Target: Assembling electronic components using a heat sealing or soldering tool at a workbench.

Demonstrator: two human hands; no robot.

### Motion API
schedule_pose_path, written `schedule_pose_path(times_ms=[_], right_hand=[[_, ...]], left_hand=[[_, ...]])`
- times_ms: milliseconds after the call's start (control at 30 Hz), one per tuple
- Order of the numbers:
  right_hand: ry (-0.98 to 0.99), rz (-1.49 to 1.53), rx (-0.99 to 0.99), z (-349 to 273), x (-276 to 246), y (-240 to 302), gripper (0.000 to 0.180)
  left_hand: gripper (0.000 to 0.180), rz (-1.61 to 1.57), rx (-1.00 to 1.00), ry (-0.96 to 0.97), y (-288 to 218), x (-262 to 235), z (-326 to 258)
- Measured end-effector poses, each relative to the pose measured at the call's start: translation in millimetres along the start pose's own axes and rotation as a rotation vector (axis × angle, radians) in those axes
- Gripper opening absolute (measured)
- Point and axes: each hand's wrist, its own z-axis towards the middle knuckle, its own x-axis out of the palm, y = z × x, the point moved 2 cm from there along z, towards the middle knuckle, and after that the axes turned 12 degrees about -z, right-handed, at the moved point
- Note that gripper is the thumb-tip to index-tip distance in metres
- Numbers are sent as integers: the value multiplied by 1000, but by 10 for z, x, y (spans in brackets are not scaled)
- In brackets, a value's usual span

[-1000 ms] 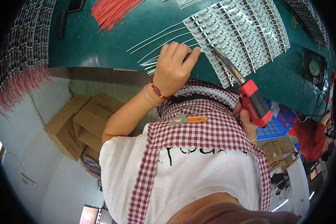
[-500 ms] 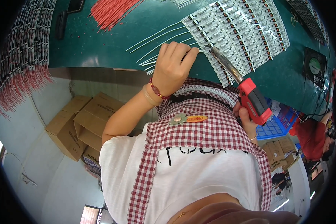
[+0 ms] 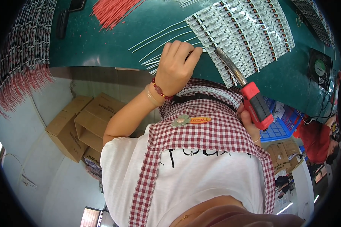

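Observation:
My left hand [image 3: 175, 66] is closed at the near left edge of a panel of small white circuit boards [image 3: 254, 36], its thumb and forefinger pinching a white wire [image 3: 203, 49]. Other white wires [image 3: 155, 39] stick out leftward from the same edge, some partly behind that hand. In my right hand [image 3: 248, 122] is a soldering iron [image 3: 257, 105] with a red and black handle. Its metal tip reaches the panel's left edge, just right of my left fingertips. Whether the tip touches the wire is too small to tell.
A bundle of red wires [image 3: 111, 13] lies on the green table [image 3: 79, 45]. Stacked boards with red wires [image 3: 24, 49] stand at the far left. To the right are a black fan [image 3: 319, 64] and a blue crate [image 3: 276, 130]. Cardboard boxes [image 3: 70, 128] sit below the table.
The soldering iron's handle has dipped slightly toward me, while its tip stays at the panel's edge. My left hand has hardly moved.

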Motion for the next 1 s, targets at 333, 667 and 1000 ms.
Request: schedule_pose_path(times_ms=[333,667,1000], right_hand=[[-24,427,127,-19,-58,76,25],[49,298,73,-142,33,-119,29],[6,186,33,-120,42,-88,23]], left_hand=[[25,50,59,-29,-3,-18,-15],[30,-27,-13,3,-78,27,-64],[30,-26,-13,19,-75,29,-58]])
